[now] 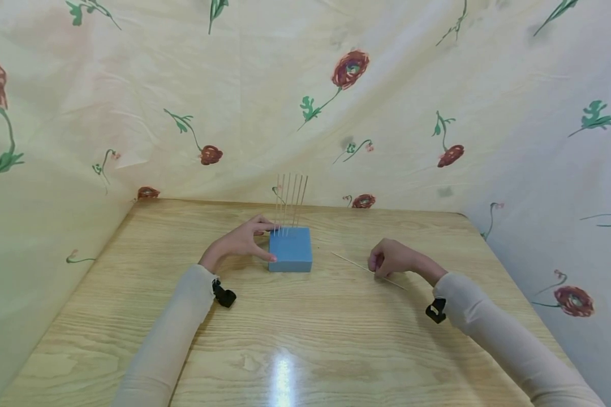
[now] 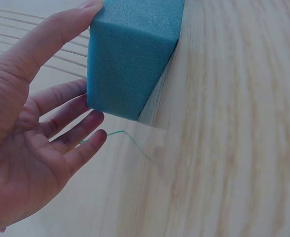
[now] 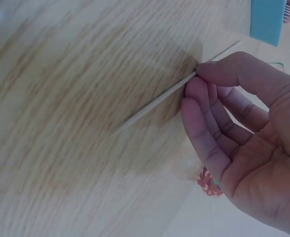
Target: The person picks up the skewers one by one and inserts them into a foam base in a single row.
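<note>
A blue foam block [image 1: 291, 249] sits on the wooden table, with several thin wooden skewers [image 1: 289, 198] standing upright in a row near its back edge. My left hand [image 1: 240, 238] holds the block from the left, thumb at its near corner and fingers at the back one. In the left wrist view, the thumb [image 2: 61, 32] lies against the block's edge and the other fingers spread along its side. To the right, my right hand [image 1: 394, 258] pinches a single skewer [image 3: 157, 100] between thumb and fingertips, close over the table. One pointed end of this skewer shows in the right wrist view.
Flower-patterned cloth [image 1: 265, 102] hangs behind the table and along both sides. The wooden table top [image 1: 336, 339] stretches toward me, with a bright light reflection near its front. Black straps with small mounts [image 1: 225, 294] sit on both wrists.
</note>
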The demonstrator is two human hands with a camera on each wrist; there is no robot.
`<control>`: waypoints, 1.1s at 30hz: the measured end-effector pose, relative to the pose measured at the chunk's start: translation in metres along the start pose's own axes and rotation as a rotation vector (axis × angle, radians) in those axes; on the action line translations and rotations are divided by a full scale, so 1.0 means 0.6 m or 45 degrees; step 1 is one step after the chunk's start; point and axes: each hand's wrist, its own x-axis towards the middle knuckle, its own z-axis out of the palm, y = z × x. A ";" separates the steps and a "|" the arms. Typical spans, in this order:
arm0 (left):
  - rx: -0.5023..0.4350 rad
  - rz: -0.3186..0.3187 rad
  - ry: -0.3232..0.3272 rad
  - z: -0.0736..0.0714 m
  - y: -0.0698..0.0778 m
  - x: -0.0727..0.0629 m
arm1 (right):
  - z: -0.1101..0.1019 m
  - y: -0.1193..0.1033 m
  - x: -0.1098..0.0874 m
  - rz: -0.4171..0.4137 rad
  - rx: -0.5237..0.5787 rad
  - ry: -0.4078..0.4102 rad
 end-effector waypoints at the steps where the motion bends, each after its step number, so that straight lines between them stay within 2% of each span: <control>1: 0.003 0.000 0.001 0.000 0.000 0.000 | 0.000 0.000 0.000 -0.004 -0.002 0.000; 19: -0.019 -0.012 0.000 0.000 0.001 -0.001 | 0.002 -0.001 0.004 -0.047 -0.061 0.030; 26: -0.022 0.003 0.001 0.000 0.001 -0.003 | 0.001 -0.002 0.006 0.005 -0.039 0.047; 33: -0.004 0.007 0.002 0.000 0.004 -0.002 | 0.003 -0.001 0.005 -0.010 -0.048 0.056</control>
